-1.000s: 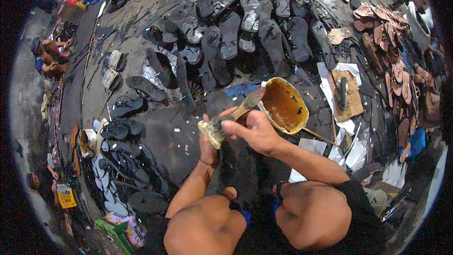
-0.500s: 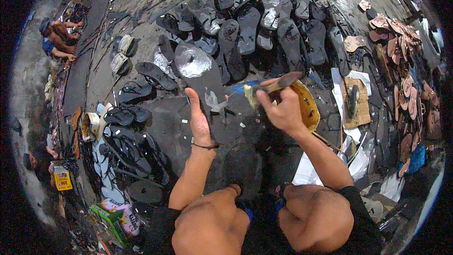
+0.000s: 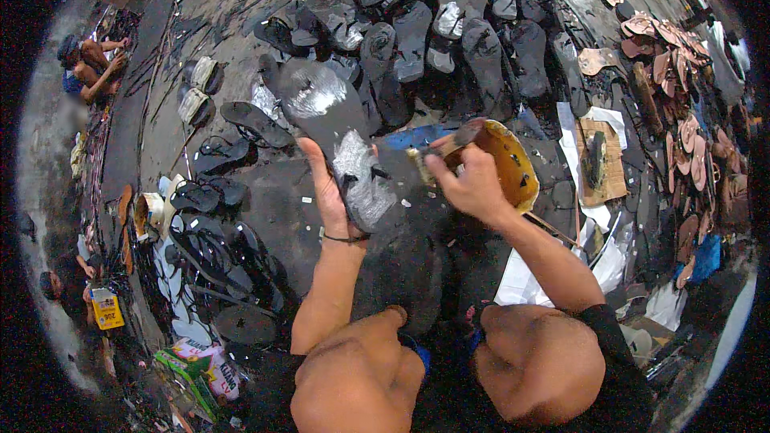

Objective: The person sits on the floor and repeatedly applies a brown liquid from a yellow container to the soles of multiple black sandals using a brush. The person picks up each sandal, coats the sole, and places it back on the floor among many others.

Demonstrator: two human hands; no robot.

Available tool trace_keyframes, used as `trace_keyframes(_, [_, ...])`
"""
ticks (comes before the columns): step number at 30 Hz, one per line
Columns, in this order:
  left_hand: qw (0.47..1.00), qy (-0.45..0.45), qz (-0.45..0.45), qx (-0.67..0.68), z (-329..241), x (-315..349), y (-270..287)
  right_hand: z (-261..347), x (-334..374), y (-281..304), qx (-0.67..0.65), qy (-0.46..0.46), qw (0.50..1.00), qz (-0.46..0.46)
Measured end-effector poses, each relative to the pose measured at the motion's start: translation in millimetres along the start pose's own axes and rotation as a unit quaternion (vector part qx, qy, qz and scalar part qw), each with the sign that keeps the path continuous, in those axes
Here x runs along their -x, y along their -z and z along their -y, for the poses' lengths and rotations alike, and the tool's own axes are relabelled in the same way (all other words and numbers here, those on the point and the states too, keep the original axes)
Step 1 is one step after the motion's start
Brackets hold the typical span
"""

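My left hand [image 3: 327,200] is wrapped around the edge of a dark shoe sole [image 3: 326,125], thumb along its left side and fingertips showing past the right edge. Wet, shiny patches cover the sole's far end and its near end, while the middle stays dull black. In my right hand [image 3: 477,188] is a brush [image 3: 467,135] with a dark, broad handle and pale yellowish bristles. The bristle end points left, just right of the sole and apart from it. Behind the right hand stands a yellow, crusted tub [image 3: 525,184] with dark specks inside.
Many black soles and sandals, some shiny, lie beyond my hands, such as one sole [image 3: 484,56]. Black sandals [image 3: 212,248] pile up at left. Brown cardboard [image 3: 603,164] and tan sandal pieces [image 3: 688,140] lie at right. Another person [image 3: 95,68] squats at far left.
The sole's near end has gone from a small streak to a broad shiny coat, and more of that end shows. My right hand and the brush have shifted slightly left and down.
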State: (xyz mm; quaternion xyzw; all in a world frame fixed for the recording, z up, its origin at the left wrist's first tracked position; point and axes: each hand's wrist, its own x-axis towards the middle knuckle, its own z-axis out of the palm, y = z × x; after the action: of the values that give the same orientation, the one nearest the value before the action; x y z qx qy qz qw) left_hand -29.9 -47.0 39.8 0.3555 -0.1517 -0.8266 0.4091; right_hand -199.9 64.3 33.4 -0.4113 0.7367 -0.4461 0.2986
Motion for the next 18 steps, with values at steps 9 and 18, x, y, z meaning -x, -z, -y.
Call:
trace_keyframes(9, [0.999,-0.012,-0.040,-0.023,15,15,1,-51,-3,-4,0.002,0.004,0.998,-0.064])
trace_keyframes(18, [0.993,0.099,0.063,0.022,38,-48,30,-2,32,8,-0.184,-0.080,0.979,0.041])
